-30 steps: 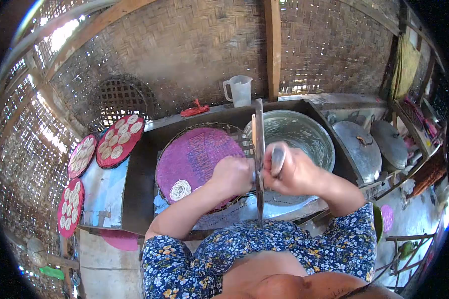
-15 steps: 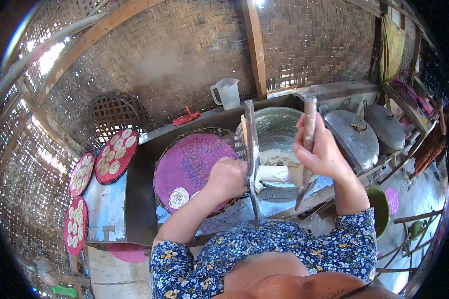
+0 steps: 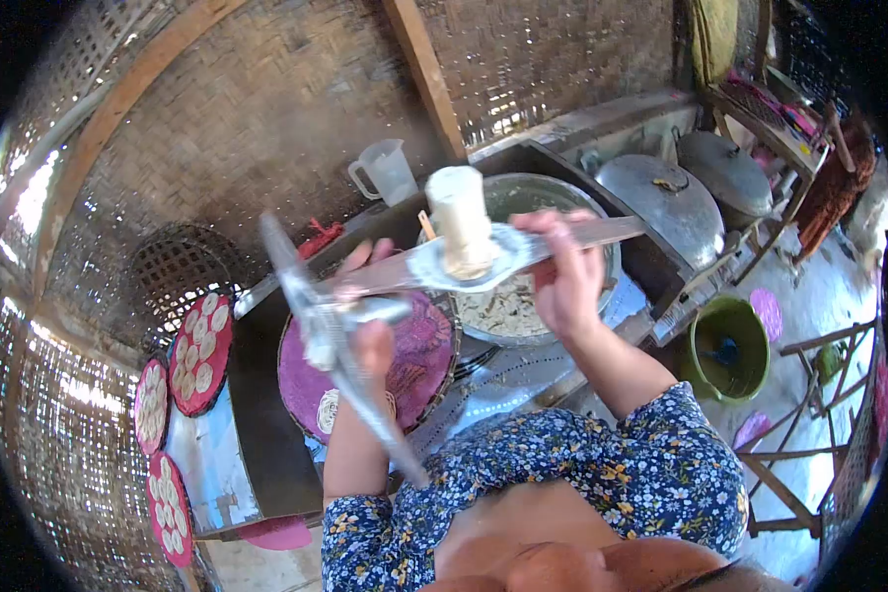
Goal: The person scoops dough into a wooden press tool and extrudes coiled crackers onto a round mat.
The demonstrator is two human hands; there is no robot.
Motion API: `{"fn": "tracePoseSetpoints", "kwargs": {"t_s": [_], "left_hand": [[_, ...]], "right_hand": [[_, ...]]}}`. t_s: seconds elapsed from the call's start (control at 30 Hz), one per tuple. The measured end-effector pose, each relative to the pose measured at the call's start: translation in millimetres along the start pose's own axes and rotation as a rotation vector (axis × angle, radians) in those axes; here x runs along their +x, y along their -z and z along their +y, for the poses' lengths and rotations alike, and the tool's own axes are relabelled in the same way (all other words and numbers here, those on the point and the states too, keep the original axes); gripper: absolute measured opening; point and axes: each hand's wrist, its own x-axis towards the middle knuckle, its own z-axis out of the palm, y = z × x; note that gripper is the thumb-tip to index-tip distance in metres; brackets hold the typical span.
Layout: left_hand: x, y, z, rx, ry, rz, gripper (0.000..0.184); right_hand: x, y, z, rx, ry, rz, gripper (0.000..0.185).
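Note:
A wooden-handled noodle press is in two pieces. One piece, a pale cylinder (image 3: 459, 212) on a wooden crossbar (image 3: 602, 233), stands upright above a large basin (image 3: 607, 266) of pale dough (image 3: 503, 314). My right hand (image 3: 570, 286) is closed around the right part of this crossbar. My left hand (image 3: 373, 345) is at its left end, its fingers partly hidden behind the bar. The other piece, a long blurred bar (image 3: 350, 370) with a metal middle, lies slanted across my left hand. Below it, a round purple tray (image 3: 311, 360) carries white noodle coils (image 3: 328, 409).
Red trays (image 3: 199, 345) with several coils stand at the left. A plastic jug (image 3: 387, 173) is behind the basin. Lidded pots (image 3: 661, 207) stand to the right, with a green bucket (image 3: 725, 345) below. A woven wall (image 3: 296, 118) closes off the back.
The press has come apart into two pieces. The cylinder has turned from lying sideways to upright, and its crossbar now lies across. The other bar has swung left with my left hand.

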Motion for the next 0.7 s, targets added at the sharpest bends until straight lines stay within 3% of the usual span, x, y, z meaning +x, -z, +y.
{"fn": "tracePoseSetpoints", "kwargs": {"t_s": [0.03, 0.1, 0.13, 0.17, 0.2, 0.27, 0.37, 0.4, 0.5, 0.63, 0.7], "left_hand": [[3, 22, -4, 0.083, -0.118, -0.059, 0.04], [-1, 41, 5, 0.064, -0.103, 0.009, 0.035], [-3, 44, 12, 0.057, -0.089, 0.054, 0.034], [-5, 41, 19, 0.051, -0.063, 0.122, 0.034], [-6, 42, 24, 0.072, -0.04, 0.187, 0.038], [-13, 50, 25, 0.082, 0.001, 0.259, 0.047], [-19, 55, 32, 0.168, 0.077, 0.276, 0.052], [-23, 54, 36, 0.212, 0.107, 0.277, 0.053], [-28, 51, 46, 0.321, 0.239, 0.278, 0.056], [-43, 72, 50, 0.661, 0.247, 0.228, 0.058], [-42, 68, 48, 0.705, 0.15, 0.181, 0.059]], "right_hand": [[-8, 0, 7, 0.093, -0.151, 0.021, 0.032], [1, 49, 19, -0.566, -0.23, -0.398, 0.04], [13, 90, 30, -1.037, -0.348, -0.567, 0.043], [25, 101, 24, -1.597, -0.196, -0.809, 0.04], [31, 133, 30, -1.857, -0.088, -0.931, 0.042], [35, 172, 31, -2.365, -0.597, -0.963, 0.039], [37, 208, 26, -2.196, -0.87, -0.941, 0.032], [38, 205, 18, -2.187, -0.741, -1.066, 0.024], [63, 176, -9, -2.24, -0.738, -1.195, 0.023], [102, 148, -50, -2.444, -0.663, -1.402, 0.023], [104, 136, -56, -2.534, -0.672, -1.464, 0.023]]}}
